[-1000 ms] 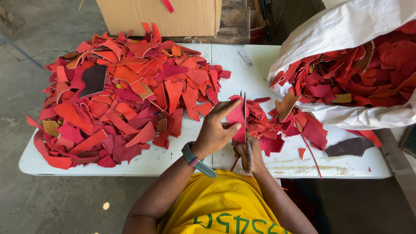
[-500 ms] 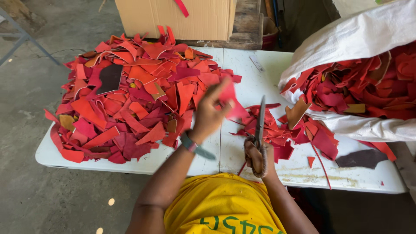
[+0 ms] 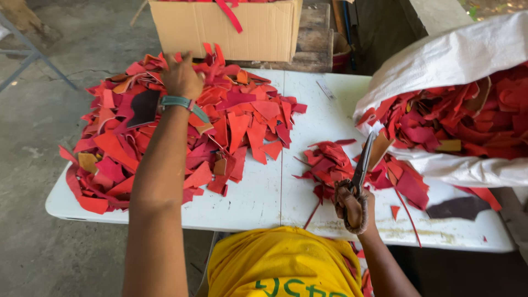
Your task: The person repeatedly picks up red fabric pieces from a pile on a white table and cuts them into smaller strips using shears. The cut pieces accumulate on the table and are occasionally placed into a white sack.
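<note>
Concrete floor (image 3: 55, 110) surrounds white folding table (image 3: 264, 203) heaped with red scraps (image 3: 242, 121).

One view only, from a camera worn on the head. Looking steeply down and forward over the yellow shirt (image 3: 283, 264) (right under the lens) onto the white folding table (image 3: 258, 201). Close to the near table edge, farther from the brown cardboard box (image 3: 228, 30) up top. No second view to share with.

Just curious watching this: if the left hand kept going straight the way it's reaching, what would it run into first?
Probably the cardboard box beyond the table; the left hand is over the far edge of the red scrap pile, fingers pointing that way. Depth is hard to judge.
</note>
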